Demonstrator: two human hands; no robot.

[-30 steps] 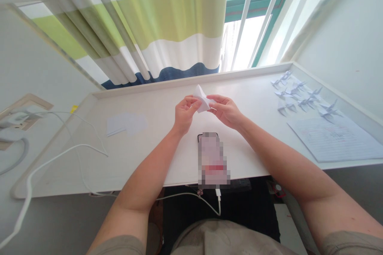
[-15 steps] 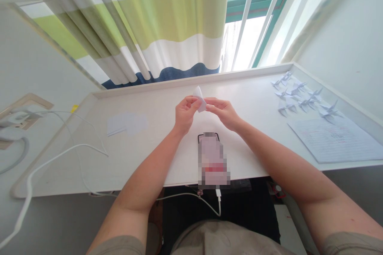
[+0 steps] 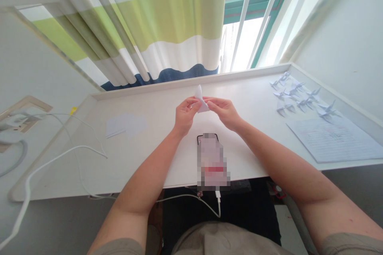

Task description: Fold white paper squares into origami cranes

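I have the folded white paper (image 3: 204, 106) pinched in the grip of the left hand (image 3: 184, 116) and the right hand (image 3: 225, 112), thumbs toward me, over the middle of the surface (image 3: 161, 105). Nearer me, between the forearms, a phone (image 3: 211, 155) takes up the space, its screen blurred out, a white plug (image 3: 218, 196) at its near end. Off to my left lie flat white sheets (image 3: 127, 122), then a loose cable (image 3: 70, 150). At far right, folded paper figures (image 3: 328, 111) cluster beyond a lined page (image 3: 335, 140); a striped curtain (image 3: 179, 14) hangs behind the back edge.
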